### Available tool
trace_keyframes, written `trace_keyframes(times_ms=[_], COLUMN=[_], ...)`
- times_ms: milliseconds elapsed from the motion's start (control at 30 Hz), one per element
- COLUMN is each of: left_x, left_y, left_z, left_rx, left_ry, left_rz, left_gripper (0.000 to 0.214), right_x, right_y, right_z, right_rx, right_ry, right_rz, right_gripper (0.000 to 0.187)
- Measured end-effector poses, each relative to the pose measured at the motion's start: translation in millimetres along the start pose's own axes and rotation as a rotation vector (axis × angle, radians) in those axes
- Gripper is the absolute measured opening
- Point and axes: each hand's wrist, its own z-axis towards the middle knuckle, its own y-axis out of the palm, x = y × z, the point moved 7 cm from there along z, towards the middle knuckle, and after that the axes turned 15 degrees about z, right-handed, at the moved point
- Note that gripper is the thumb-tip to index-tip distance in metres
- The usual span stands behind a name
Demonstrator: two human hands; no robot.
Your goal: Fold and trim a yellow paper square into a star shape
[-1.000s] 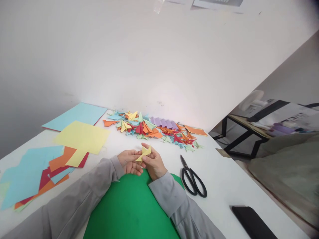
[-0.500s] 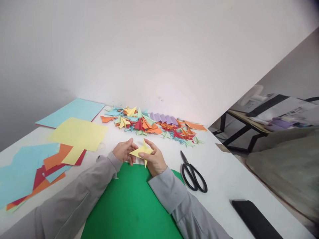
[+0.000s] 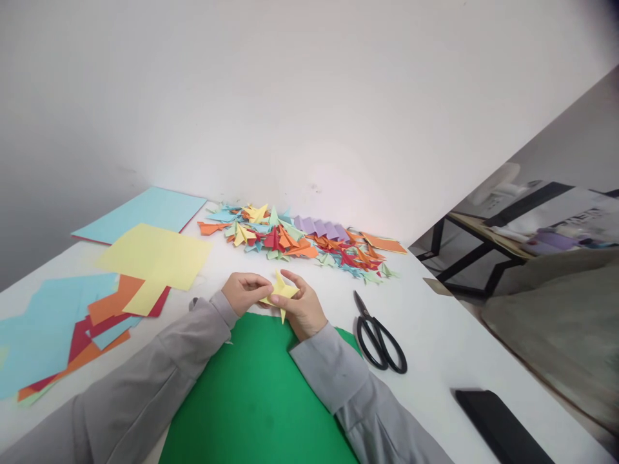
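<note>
Between my hands is a small folded yellow paper plane (image 3: 284, 291), held above the far edge of a green sheet (image 3: 251, 386). My right hand (image 3: 305, 308) pinches its right side, thumb on top. My left hand (image 3: 245, 293) is closed on the plane's left tip, with thumb and fingers pressed together there. The left point of the plane is hidden by those fingers. Beyond my hands, along the wall, lies a heap of folded paper planes (image 3: 290, 245) in several colours.
Black-handled scissors (image 3: 380, 338) lie right of my right hand. A black flat object (image 3: 498, 425) is at the near right. Loose cut paper (image 3: 53, 328), a yellow sheet (image 3: 159, 254) and a light-blue sheet (image 3: 142, 214) cover the left. A purple pleated strip (image 3: 322, 229) and orange paper (image 3: 384, 243) lie by the wall.
My left hand, loosely open beside the plane before, has moved right and closed its thumb and fingers on the plane's left tip. My right hand keeps its hold.
</note>
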Motion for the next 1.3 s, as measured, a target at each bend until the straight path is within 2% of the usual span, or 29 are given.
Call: trace_keyframes(times_ms=[67,133,167,233,300,433,533,633,767,833,933,1000,1167,1300], left_x=[-1.3,-3.1,-3.7,-4.7,-5.6,-6.4,-8.5,-10.8,-4.3,3.7,16.0,18.0,16.0,9.7], left_y=[-1.9,-5.3,-6.9,-8.0,-5.1,3.6,3.3,0.5,-1.7,-2.2,1.5,5.5,8.3,9.7], left_z=[1.3,3.2,3.9,4.7,4.2,0.8,-0.3,0.6,1.2,-1.6,-9.3,-12.7,-11.4,-7.9], left_rx=[0.024,0.061,0.075,0.077,0.031,-0.068,-0.033,0.008,0.006,0.014,0.013,0.003,0.015,-0.015], left_ry=[-0.014,-0.032,-0.039,-0.060,-0.090,-0.103,-0.101,-0.113,-0.036,0.051,0.196,0.242,0.382,0.349], left_rz=[-0.031,-0.095,-0.133,-0.203,-0.240,-0.137,-0.028,-0.002,-0.038,-0.027,0.099,0.174,0.263,0.223], left_gripper=[0.030,0.031,0.031,0.031,0.032,0.033,0.032,0.039,0.044,0.044,0.055,0.052,0.021,0.019], right_x=[-2.1,-3.3,-2.4,-1.9,-4.6,-0.7,2.5,0.4,-9.9,-15.8,-17.7,-16.7,-15.2,-15.0], right_y=[-2.1,-4.9,-4.7,-3.7,1.2,12.6,6.3,-0.3,-3.7,-6.1,-8.3,-7.8,-6.8,-5.7], right_z=[0.7,1.5,1.6,1.2,0.8,-1.9,-1.6,-1.3,-1.3,-0.7,0.9,1.6,0.8,0.5], right_rx=[0.015,0.039,0.034,0.028,-0.022,-0.177,-0.141,-0.086,-0.021,0.026,0.057,0.046,0.035,0.037], right_ry=[0.023,0.074,0.119,0.169,0.126,0.041,-0.028,-0.089,-0.153,-0.180,-0.166,-0.153,-0.140,-0.124], right_rz=[0.054,0.145,0.168,0.174,0.135,-0.080,-0.241,-0.306,-0.282,-0.210,-0.109,-0.104,-0.137,-0.127], right_gripper=[0.059,0.034,0.027,0.023,0.021,0.024,0.022,0.023,0.024,0.023,0.022,0.023,0.022,0.021])
